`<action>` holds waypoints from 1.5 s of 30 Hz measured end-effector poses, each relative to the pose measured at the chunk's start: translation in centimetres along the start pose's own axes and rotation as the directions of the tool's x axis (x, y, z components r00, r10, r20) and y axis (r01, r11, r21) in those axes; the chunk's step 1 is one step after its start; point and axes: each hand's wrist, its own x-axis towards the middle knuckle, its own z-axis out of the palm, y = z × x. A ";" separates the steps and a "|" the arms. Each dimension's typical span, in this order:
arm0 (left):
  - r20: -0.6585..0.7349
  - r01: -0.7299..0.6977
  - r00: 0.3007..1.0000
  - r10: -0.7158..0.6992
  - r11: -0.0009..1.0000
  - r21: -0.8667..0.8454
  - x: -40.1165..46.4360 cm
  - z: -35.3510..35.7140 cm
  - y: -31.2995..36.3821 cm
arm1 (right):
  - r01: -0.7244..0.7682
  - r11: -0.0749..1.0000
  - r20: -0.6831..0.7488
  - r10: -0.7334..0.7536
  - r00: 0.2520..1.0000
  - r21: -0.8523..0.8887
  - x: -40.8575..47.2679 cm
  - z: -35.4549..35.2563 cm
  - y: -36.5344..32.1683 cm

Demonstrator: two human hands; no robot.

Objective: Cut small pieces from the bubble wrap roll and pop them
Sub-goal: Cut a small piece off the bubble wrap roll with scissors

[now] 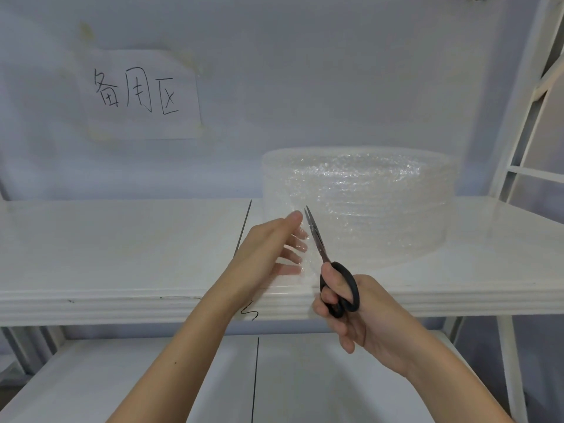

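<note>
A wide roll of clear bubble wrap [381,206] lies on the white shelf [122,248], right of centre against the wall. Its loose end hangs forward at the roll's left side. My left hand [268,248] holds that loose sheet, thumb on the near face and fingers showing through the film behind it. My right hand [360,315] grips black-handled scissors [338,288]. The blades point up and away, nearly closed, right beside my left fingertips along the sheet.
A paper sign with handwritten characters [137,93] is taped to the wall at the left. A white ladder frame [518,141] stands at the right. A lower white shelf [183,377] sits below the front edge.
</note>
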 end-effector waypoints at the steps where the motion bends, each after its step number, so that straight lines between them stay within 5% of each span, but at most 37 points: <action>1: -0.039 -0.047 0.998 0.048 0.998 0.038 -0.1 0.3 0.0 | -0.001 1.000 0.000 0.001 1.000 -0.002 0.0 0.0 0.0; 7: -0.163 -0.176 0.969 0.185 0.982 0.065 -0.1 1.4 0.6 | -0.013 1.000 0.004 0.013 1.000 0.014 0.0 0.3 0.0; 32: 0.007 -0.148 0.989 0.148 0.986 0.080 -1.0 0.6 1.0 | -0.002 1.000 -0.010 0.002 1.000 -0.006 0.5 0.4 -1.4; 45: -0.178 -0.185 0.963 0.200 0.978 0.097 1.4 1.1 2.2 | 0.006 1.000 -0.013 -0.006 1.000 0.010 0.7 0.4 -1.1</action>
